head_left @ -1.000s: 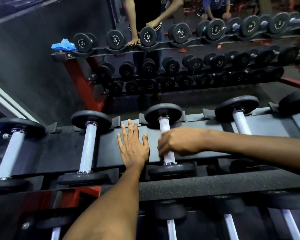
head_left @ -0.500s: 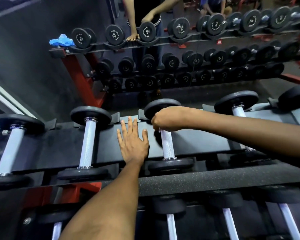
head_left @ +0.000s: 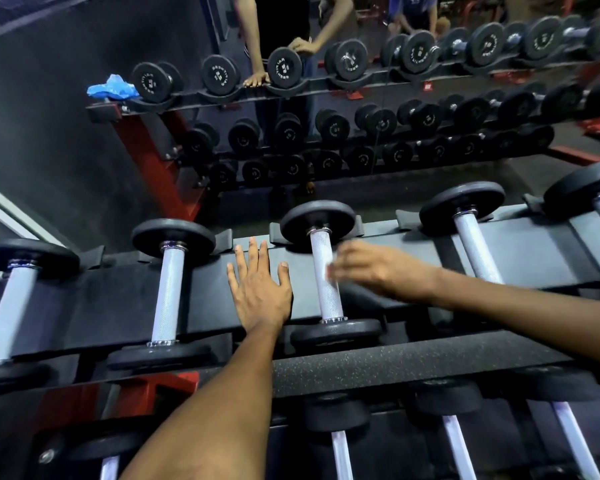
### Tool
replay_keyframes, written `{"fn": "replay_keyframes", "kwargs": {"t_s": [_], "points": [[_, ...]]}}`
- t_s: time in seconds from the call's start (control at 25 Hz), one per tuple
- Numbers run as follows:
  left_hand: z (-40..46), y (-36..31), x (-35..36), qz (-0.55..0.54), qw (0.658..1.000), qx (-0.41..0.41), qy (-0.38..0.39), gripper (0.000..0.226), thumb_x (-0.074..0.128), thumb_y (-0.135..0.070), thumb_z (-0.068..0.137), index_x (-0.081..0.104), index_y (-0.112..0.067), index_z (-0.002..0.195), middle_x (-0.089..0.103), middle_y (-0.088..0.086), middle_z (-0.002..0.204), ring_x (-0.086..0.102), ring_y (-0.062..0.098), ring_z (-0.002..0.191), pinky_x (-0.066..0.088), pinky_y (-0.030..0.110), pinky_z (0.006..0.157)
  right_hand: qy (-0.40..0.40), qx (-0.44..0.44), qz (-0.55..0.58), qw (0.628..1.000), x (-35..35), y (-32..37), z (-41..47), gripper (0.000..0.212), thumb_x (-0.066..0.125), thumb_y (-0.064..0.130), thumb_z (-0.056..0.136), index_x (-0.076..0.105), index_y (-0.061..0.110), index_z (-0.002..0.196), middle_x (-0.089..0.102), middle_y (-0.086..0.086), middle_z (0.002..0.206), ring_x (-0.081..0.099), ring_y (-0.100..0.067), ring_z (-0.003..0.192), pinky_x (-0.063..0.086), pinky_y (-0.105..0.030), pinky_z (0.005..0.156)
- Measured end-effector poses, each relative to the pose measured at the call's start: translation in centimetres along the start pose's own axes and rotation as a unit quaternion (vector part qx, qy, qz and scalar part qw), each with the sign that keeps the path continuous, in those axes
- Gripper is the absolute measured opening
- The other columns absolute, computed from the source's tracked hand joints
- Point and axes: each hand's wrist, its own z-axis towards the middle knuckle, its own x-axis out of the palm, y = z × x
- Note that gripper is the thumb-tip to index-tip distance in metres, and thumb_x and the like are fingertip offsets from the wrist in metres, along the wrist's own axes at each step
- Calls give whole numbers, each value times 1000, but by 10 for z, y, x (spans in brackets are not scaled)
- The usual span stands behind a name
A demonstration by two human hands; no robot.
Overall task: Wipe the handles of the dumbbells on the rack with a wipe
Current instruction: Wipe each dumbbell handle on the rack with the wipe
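Observation:
Several black dumbbells with silver knurled handles lie across the top tier of the rack [head_left: 118, 299]. My left hand [head_left: 260, 292] rests flat, fingers straight, on the rack shelf between two dumbbells. Just right of it lies the middle dumbbell, its handle [head_left: 324, 292] fully bare. My right hand [head_left: 378, 268] is blurred and hovers at the right side of that handle, fingers curled around a small pale wipe [head_left: 330, 271] that touches the handle's side.
More dumbbells lie to the left [head_left: 168, 292] and right [head_left: 475, 247], and on the lower tier [head_left: 340, 452]. A mirror behind shows the rack's reflection, a blue cloth [head_left: 111, 87] on its end, and people standing.
My right hand slid along the middle handle from its near end to its far end, then came off it to the right. My left hand stayed flat on the shelf.

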Motion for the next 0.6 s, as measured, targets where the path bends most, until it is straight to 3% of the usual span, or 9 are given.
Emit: {"fn": "replay_keyframes", "kwargs": {"t_s": [0.12,0.2,0.28,0.4,0.48,0.52,0.6], "points": [[2,0,2,-2,1000,1,-5,60,33,-45,100,23,-19,153,12,-4,162,-3,16,150,-5,38,121,17,-68,-31,997,1,12,-2,35,38,24,100,60,6,121,59,-8,122,51,-16,113,40,-31,102],[2,0,1,-3,1000,0,-4,60,31,-46,100,24,-20,153,13,-4,162,-3,17,150,-5,38,121,-16,72,70,995,8,-11,12,33,43,20,98,57,8,126,54,-10,123,49,-18,112,43,-34,96],[0,1,1,-3,1000,-1,-8,60,29,-46,99,25,-20,153,14,-4,162,-2,16,150,-5,38,121,-57,174,92,979,10,-13,20,33,44,14,94,59,5,123,57,-14,111,52,-23,100,52,-36,77],[0,0,1,-10,1000,-1,-7,60,32,-46,99,25,-20,152,15,-4,162,-2,15,150,-5,38,121,-15,79,157,984,8,19,-7,29,60,9,86,66,2,114,61,-13,93,52,-15,85,48,-26,68],[2,1,2,-10,1000,-3,-5,60,33,-45,99,24,-20,153,14,-5,162,-3,15,150,-6,37,121,22,-5,137,990,4,22,-16,29,56,14,87,68,4,111,63,-11,92,51,-12,85,47,-24,66],[3,0,3,-7,1000,-3,-7,60,33,-45,99,24,-20,153,13,-5,162,-4,15,150,-6,37,121,16,2,117,993,2,13,-12,28,54,16,87,69,5,109,64,-10,94,54,-14,86,48,-25,67],[2,1,2,-5,1000,-1,-12,60,33,-46,99,26,-20,152,14,-5,162,-3,15,150,-6,37,121,-69,122,112,984,6,-10,9,26,52,12,87,70,2,103,65,-14,96,62,-23,86,53,-31,71]]}}
